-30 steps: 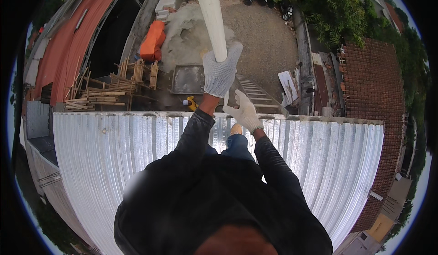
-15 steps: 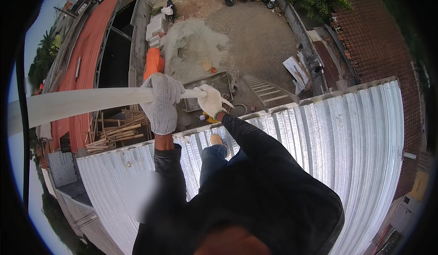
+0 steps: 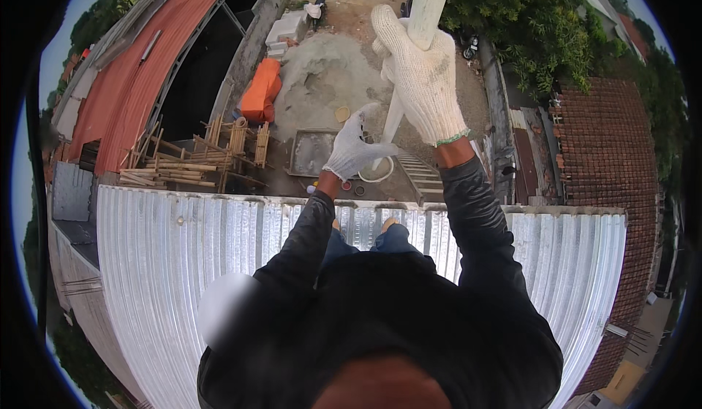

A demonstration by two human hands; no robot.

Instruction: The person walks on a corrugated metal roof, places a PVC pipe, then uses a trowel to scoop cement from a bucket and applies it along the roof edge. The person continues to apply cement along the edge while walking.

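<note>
A long whitish pole (image 3: 430,7) runs down past the roof's front edge, wide near me and narrower below. My right hand (image 3: 428,76), in a cream knitted glove, is closed around it ahead of me. Lower and to the left, my left hand (image 3: 352,149) in a pale glove has its fingers and thumb spread. Its thumb reaches across close to the pole's lower part; whether it touches is unclear. A pale round bucket (image 3: 376,171) shows at the pole's lower end, partly behind the left thumb.
My feet stand at the front edge of a corrugated metal roof (image 3: 183,263), high above the yard. Below are a wooden ladder (image 3: 422,175), a mixing trough (image 3: 296,153), stacked bamboo poles (image 3: 179,171), an orange tarp (image 3: 261,91) and a sand heap (image 3: 329,65).
The pole has swung from pointing left to pointing ahead. My left hand has let go of it and opened. My right hand has risen and moved right, gripping the pole.
</note>
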